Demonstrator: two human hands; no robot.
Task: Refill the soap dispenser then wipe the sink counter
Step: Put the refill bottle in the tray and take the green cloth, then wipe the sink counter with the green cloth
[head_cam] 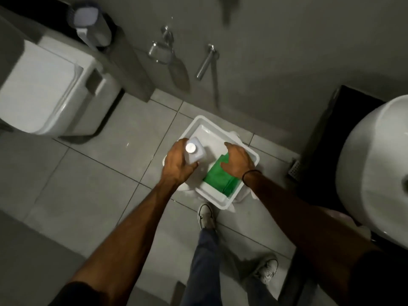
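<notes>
A white plastic tub [220, 202] sits on a white stool on the tiled floor. Inside it stands a translucent refill bottle [197, 152] with a white cap, and my left hand [176, 164] is wrapped around its left side. A folded green cloth [217, 177] lies in the right half of the tub. My right hand [239, 161] rests on the cloth's upper end with fingers spread. The white sink basin [373, 168] bulges in at the right edge.
A white toilet [44, 89] stands at the left, with a toilet brush holder [92, 25] behind it. A chrome spray fitting [163, 47] and a tap [206, 61] stick out of the grey wall. My legs and shoes [206, 216] are below the tub.
</notes>
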